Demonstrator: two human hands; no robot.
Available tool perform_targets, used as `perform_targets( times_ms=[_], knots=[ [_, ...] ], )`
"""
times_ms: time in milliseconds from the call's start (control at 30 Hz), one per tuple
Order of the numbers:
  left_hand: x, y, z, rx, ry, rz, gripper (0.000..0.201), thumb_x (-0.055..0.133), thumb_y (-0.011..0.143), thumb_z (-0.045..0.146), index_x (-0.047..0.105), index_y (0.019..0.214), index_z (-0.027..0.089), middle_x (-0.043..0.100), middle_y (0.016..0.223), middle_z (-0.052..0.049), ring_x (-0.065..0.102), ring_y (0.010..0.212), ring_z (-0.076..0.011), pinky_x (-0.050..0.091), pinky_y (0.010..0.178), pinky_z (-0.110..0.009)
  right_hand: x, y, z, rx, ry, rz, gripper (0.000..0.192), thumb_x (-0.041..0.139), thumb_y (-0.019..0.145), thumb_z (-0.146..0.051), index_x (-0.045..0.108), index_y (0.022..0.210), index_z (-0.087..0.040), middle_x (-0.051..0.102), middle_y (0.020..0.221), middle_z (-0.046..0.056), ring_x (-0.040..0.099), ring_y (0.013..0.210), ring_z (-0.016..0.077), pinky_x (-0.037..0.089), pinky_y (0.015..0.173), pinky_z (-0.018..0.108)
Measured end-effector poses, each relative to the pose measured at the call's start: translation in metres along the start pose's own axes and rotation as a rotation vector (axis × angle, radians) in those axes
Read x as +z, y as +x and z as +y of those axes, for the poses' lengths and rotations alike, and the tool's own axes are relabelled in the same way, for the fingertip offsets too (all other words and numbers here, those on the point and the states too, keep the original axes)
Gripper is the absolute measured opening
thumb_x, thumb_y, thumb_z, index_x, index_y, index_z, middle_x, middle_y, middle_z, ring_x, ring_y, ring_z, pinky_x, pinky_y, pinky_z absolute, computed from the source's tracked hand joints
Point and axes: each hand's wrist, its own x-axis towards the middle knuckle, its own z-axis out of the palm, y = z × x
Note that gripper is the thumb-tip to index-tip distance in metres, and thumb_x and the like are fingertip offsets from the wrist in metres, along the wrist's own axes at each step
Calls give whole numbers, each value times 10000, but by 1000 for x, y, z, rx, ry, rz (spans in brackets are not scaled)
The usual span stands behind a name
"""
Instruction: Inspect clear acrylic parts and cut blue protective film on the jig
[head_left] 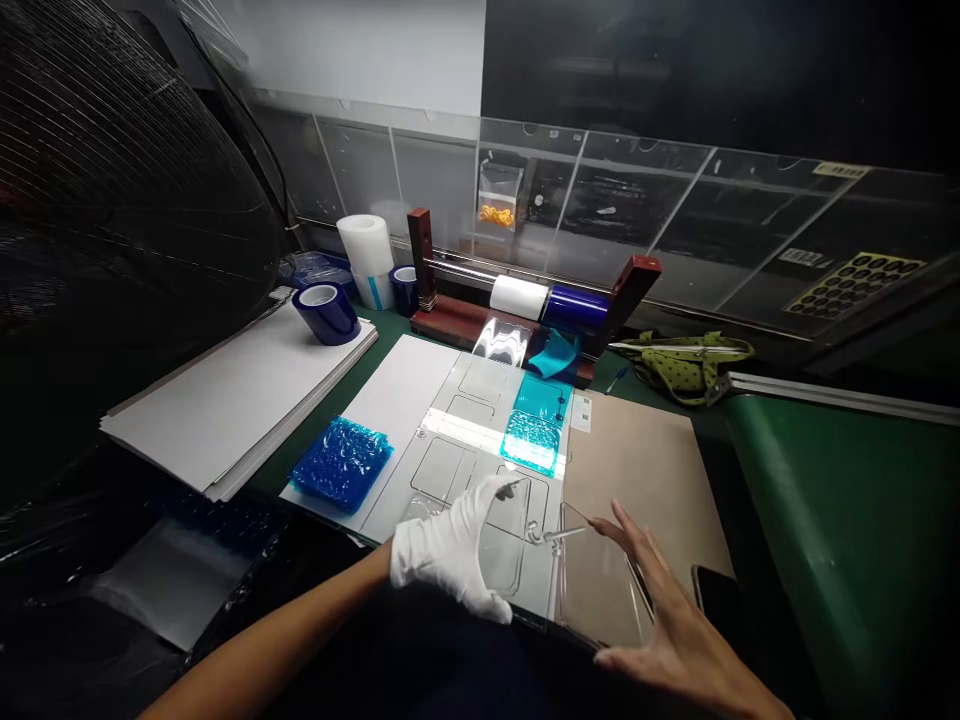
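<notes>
My left hand (pixel 457 548), in a white glove, is curved with thumb and fingers apart over a pale sheet with printed rounded outlines (pixel 442 470). It holds nothing that I can see. A dark spot shows at one gloved fingertip. My bare right hand (pixel 664 610) spans a clear rectangular plastic panel (pixel 600 580), fingertips at its far edge and thumb at its near edge. Between the hands lies a small clear hook-like piece (pixel 546 535). Beyond them, blue-green film pieces (pixel 536 425) lie on the outlined sheet.
A stack of blue film pieces (pixel 343 465) lies left. Behind stands a wooden roll holder (pixel 472 320) with a white roll (pixel 517 297) and a blue roll (pixel 577 306). A blue tape roll (pixel 328 315) sits on a paper stack (pixel 247 390). A phone (pixel 712 590) lies right.
</notes>
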Motion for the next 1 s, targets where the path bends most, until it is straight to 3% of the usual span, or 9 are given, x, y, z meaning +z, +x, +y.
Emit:
perform_targets(
  times_ms=[167, 267, 333, 467, 567, 733, 800, 867, 1000],
  knots=[
    [-25, -4, 11, -46, 170, -183, 1219, 817, 352, 430, 219, 1400, 257, 382, 1331, -115, 434, 1190, -354, 413, 985, -513, -13, -5, -7, -14, -50, -100, 1204, 674, 637, -652, -98, 1473, -259, 345, 1467, 144, 108, 1365, 432, 265, 984, 713],
    [-36, -8, 16, -57, 200, -266, 1223, 823, 321, 438, 257, 1393, 270, 420, 1324, -110, 463, 1174, -350, 445, 959, -480, -25, -5, -7, -38, -9, -187, 1205, 680, 625, -653, -84, 1475, -270, 383, 1449, 132, 189, 1365, 394, 358, 991, 621],
    [-31, -7, 11, -130, 283, -94, 1142, 801, 377, 442, 284, 1376, 246, 436, 1323, -131, 447, 1194, -364, 413, 980, -505, -26, 5, 2, -15, -17, -161, 1182, 676, 638, -634, -75, 1475, -269, 410, 1430, 134, 272, 1349, 372, 323, 1021, 609],
    [2, 3, -14, -414, 350, 347, 1042, 738, 498, 469, 254, 1354, 125, 419, 1320, -215, 403, 1237, -401, 333, 1007, -587, -5, 58, 51, 105, -102, 53, 1145, 649, 696, -574, -134, 1460, -232, 426, 1395, 162, 379, 1304, 349, 42, 1044, 689],
    [28, 4, -29, -456, 228, 388, 1070, 743, 503, 485, 207, 1364, 142, 393, 1334, -203, 390, 1259, -387, 351, 1013, -562, 20, 111, 98, 206, -148, 161, 1165, 649, 704, -541, -188, 1442, -205, 388, 1409, 196, 359, 1313, 348, 41, 1023, 700],
    [46, -8, -32, -424, 122, 375, 1067, 726, 513, 377, 133, 1374, 161, 339, 1356, -200, 355, 1280, -391, 329, 1036, -589, 44, 164, 142, 280, -177, 127, 1137, 630, 717, -501, -176, 1439, -153, 348, 1428, 232, 335, 1326, 334, 48, 1030, 678],
    [45, -12, -29, -421, 49, 363, 1026, 698, 532, 305, 131, 1377, 176, 351, 1349, -178, 389, 1261, -353, 340, 1047, -562, 43, 160, 148, 296, -191, 130, 1072, 606, 730, -514, -94, 1454, -149, 290, 1460, 231, 268, 1358, 335, 84, 1032, 669],
    [42, -16, -26, -425, -9, 335, 1011, 675, 538, 248, 129, 1387, 197, 359, 1350, -156, 391, 1263, -331, 342, 1055, -549, 38, 141, 151, 347, -221, 163, 870, 549, 776, -517, 115, 1450, -179, 279, 1474, 191, 247, 1368, 319, 175, 1042, 614],
    [38, -25, -25, -323, -107, 267, 1032, 651, 541, 203, 96, 1410, 245, 346, 1374, -139, 353, 1293, -340, 306, 1064, -584, 37, 75, 150, 546, -252, 193, 356, 435, 864, -429, 575, 1070, -174, 581, 1143, 147, 572, 1054, 291, 440, 852, 435]
  ],
)
